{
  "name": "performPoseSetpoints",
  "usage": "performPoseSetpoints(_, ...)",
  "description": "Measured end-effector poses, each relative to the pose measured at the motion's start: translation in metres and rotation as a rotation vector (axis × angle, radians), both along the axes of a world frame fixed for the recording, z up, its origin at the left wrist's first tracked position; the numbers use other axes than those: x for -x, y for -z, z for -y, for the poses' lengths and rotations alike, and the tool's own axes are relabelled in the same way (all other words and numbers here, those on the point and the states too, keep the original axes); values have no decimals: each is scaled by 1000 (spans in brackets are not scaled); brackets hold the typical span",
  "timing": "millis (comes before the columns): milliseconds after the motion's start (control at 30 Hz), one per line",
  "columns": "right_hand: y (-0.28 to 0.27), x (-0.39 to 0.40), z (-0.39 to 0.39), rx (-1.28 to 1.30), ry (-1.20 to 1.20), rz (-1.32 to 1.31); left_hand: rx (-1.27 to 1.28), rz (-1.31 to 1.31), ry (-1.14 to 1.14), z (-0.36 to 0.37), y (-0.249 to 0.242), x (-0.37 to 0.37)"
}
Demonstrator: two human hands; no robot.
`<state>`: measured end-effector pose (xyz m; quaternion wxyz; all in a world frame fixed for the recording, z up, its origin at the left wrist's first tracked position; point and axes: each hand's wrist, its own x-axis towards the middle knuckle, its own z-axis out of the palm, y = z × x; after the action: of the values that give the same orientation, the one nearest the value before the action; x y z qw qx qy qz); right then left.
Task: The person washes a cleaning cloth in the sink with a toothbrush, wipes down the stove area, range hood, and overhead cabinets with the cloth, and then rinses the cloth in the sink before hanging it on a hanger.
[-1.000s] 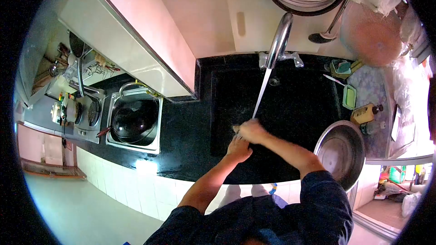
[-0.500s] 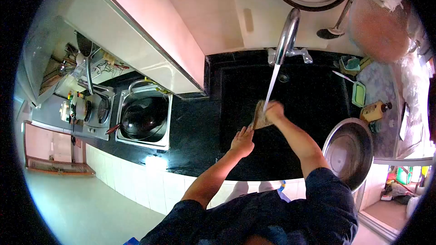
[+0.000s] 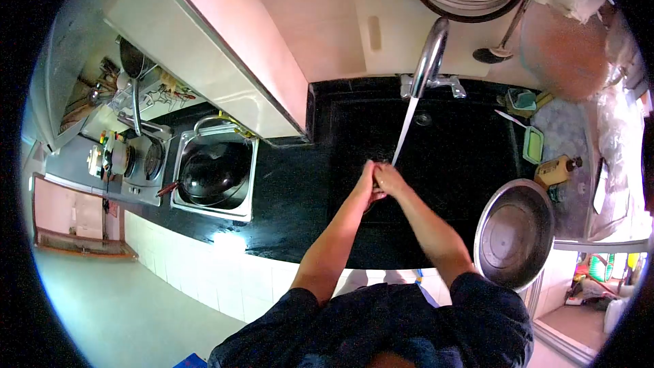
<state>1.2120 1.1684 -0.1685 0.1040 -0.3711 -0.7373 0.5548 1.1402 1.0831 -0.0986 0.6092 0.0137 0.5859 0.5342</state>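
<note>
My left hand [image 3: 366, 181] and my right hand [image 3: 388, 178] are pressed together over the black sink [image 3: 449, 170], fingers closed. Anything between them is hidden by the fingers. A stream of water [image 3: 406, 129] runs from the chrome faucet [image 3: 431, 54] and comes down at my right hand. The tan ribbed piece seen earlier cannot be made out now.
A metal basin [image 3: 514, 235] leans at the sink's right edge. On the right ledge are a pump bottle [image 3: 553, 172] and a green brush-like item [image 3: 533, 143]. To the left, a wok [image 3: 212, 174] sits in a steel sink [image 3: 251, 184]. A ladle [image 3: 492, 54] hangs behind.
My hands have come together and moved a little left. The tan ribbed piece that was between them under the water is no longer visible.
</note>
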Motion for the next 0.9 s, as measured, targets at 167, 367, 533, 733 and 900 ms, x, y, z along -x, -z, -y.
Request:
performPoseSetpoints(167, -43, -13, 33, -96, 375, -428, -172, 145, -237, -27, 10, -19)
performPoseSetpoints(367, 19, -56, -85, -764, 54, 704, -339, -521, 183, -24, 49, -46)
performPoseSetpoints(533, -31, -62, -36, -549, 189, 792, 130, -1450, 938, 40, 36, -11)
performPoseSetpoints(733, -28, -16, 37, -552, -437, 76, 132, -1558, 1127, 65, 39, -35)
performPoseSetpoints(900, -12, -30, -37, -189, 106, 379, 43, -1596, 998, 75, 32, -26)
